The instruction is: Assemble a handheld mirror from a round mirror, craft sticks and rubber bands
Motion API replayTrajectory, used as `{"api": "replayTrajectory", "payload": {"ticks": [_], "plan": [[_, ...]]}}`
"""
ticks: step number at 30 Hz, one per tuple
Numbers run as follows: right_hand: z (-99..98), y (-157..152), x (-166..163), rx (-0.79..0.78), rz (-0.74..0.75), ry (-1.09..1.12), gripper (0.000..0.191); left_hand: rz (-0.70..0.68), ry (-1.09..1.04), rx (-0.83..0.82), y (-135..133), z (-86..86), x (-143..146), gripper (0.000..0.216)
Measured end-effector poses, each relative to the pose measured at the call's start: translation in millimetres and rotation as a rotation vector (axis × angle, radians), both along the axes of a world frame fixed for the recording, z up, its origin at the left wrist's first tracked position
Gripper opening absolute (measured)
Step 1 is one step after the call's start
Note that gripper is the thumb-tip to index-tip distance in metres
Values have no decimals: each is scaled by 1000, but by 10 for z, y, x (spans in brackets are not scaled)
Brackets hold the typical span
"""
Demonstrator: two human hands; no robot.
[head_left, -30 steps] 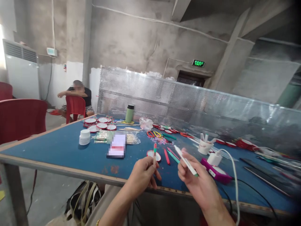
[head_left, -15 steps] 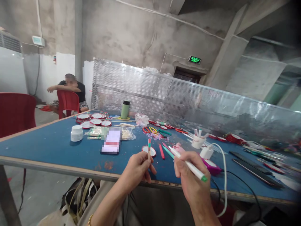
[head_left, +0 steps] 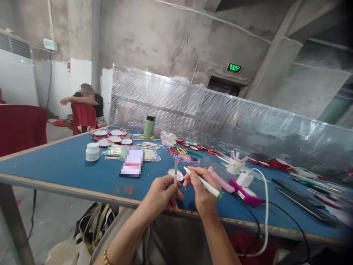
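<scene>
My left hand pinches a flat wooden stick upright near the table's front edge. Bands of red and green colour the stick's top; its lower end is hidden by my fingers. In my right hand is a white marker pen with a green end, gripped like a writing tool. The pen's tip points left, a short way from the stick. Behind the stick lies a small round white disc with a red rim, partly covered by my left hand.
A phone and a white jar stand to the left. Pliers, a paper cup of pens, a purple power strip with cables and a green bottle are farther out. A person sits beyond the table.
My right hand has moved left with the marker, bringing its tip close to the stick. My left hand holds the stick almost in place. The view has shifted slightly.
</scene>
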State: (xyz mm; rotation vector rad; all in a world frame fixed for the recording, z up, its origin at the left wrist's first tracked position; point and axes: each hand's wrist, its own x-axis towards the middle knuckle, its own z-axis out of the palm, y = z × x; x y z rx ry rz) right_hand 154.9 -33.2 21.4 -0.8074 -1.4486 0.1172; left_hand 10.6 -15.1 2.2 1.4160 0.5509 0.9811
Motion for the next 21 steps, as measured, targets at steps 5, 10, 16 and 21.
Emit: {"api": "replayTrajectory", "payload": {"ticks": [5,10,16,21], "plan": [[-101,-31,-29,1,-62,-117,10,11,-1,6,-9,10,2,32],[-119,-67,-38,64,-136,-216,7,8,-12,36,-8,0,5,32],[-104,-54,-35,12,-151,-271,15,22,-9,43,-2,-10,-1,32],[-110,-60,-29,-7,-173,-286,17,30,19,55,-11,3,4,31]]}}
